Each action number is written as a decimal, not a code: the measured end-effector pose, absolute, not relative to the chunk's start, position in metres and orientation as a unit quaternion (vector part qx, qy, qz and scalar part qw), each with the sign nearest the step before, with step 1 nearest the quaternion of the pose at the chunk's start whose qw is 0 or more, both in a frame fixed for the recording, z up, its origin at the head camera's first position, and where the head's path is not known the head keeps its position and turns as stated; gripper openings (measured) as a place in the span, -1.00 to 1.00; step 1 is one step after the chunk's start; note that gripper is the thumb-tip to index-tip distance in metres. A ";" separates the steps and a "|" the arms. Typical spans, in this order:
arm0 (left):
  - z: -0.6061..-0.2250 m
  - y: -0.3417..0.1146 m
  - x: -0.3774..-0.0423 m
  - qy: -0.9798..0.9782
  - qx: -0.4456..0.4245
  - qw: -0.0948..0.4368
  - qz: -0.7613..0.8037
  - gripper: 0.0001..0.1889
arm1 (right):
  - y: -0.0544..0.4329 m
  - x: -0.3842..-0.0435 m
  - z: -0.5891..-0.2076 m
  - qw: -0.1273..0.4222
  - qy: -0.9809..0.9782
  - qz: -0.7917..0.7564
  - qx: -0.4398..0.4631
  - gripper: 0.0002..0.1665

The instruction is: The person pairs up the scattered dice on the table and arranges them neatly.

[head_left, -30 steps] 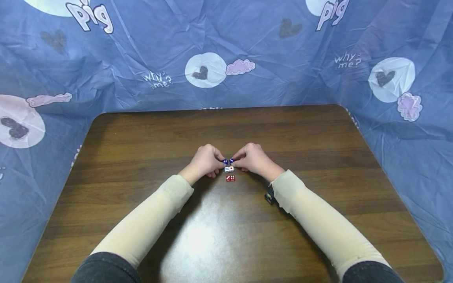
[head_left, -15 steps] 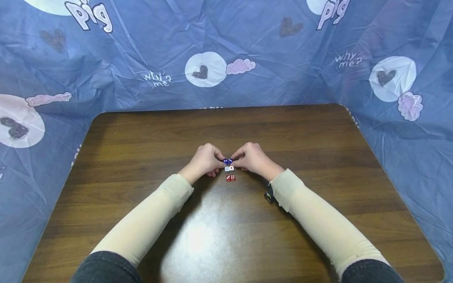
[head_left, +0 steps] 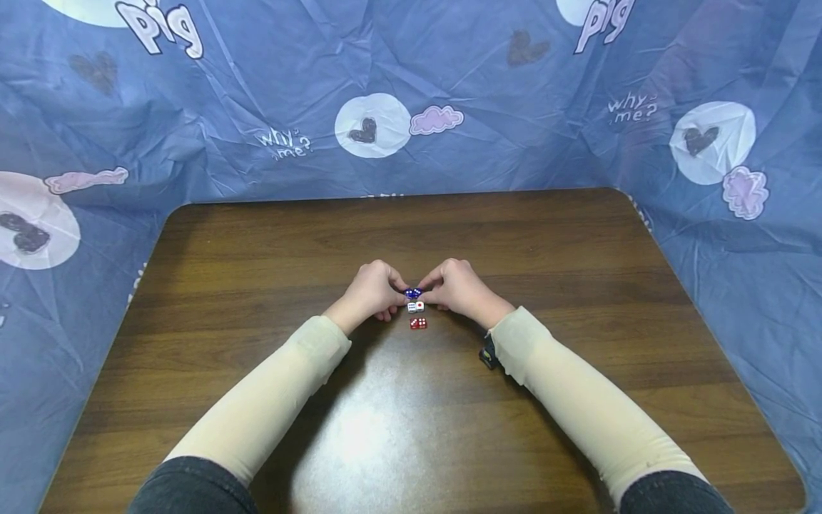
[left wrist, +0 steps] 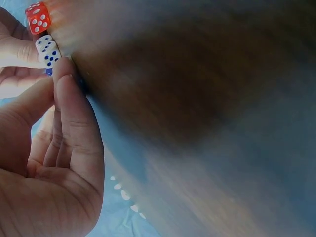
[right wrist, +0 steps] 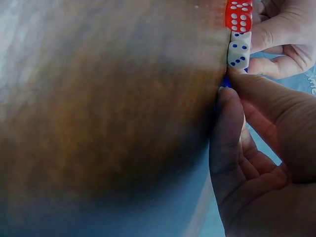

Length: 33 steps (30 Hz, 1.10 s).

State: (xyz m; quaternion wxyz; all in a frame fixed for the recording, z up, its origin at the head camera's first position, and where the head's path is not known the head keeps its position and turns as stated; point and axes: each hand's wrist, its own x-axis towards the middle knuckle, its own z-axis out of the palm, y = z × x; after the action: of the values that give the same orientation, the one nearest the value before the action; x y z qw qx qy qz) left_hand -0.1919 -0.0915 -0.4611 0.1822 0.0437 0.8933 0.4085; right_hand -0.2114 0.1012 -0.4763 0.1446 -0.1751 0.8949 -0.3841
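Observation:
Two blue dice point(head_left: 413, 293) sit side by side on the table in the head view, seeming to touch. My left hand point(head_left: 374, 289) pinches the left one between thumb and forefinger. The right one is pinched the same way by my right hand point(head_left: 459, 288). Just nearer to me lies a pair of white dice point(head_left: 416, 307), then a pair of red dice point(head_left: 418, 323) with a small gap between the rows. In the left wrist view, fingertips mostly hide the blue dice behind a white die point(left wrist: 48, 52). Only a sliver of blue die point(right wrist: 226, 81) shows in the right wrist view.
The brown wooden table point(head_left: 270, 250) has rounded far corners. A blue printed cloth point(head_left: 488, 71) hangs behind it and at both sides. A small dark device point(head_left: 488, 355) shows under my right wrist. Light glares off the table's near middle.
The right blue die has moved left in my right hand, closing the gap to the left blue die. The white and red dice have stayed in place.

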 end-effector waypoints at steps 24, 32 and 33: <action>-0.463 -0.091 -0.191 0.893 0.032 0.186 0.409 -0.89 | 0.102 -0.210 -0.476 0.155 0.896 -0.378 -0.175 -0.86; -0.463 -0.094 -0.190 0.890 0.032 0.186 0.416 -0.83 | 0.105 -0.210 -0.476 0.154 0.892 -0.388 -0.171 -0.81; -0.463 -0.095 -0.190 0.889 0.032 0.185 0.418 -0.83 | 0.106 -0.210 -0.477 0.154 0.892 -0.389 -0.169 -0.81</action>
State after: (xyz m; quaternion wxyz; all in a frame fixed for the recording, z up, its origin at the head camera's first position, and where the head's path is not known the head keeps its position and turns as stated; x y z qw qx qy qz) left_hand -0.1898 -0.0952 -0.4632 0.1848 0.0320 0.8889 0.4180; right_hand -0.2101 0.1065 -0.4768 0.1544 -0.1693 0.8923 -0.3889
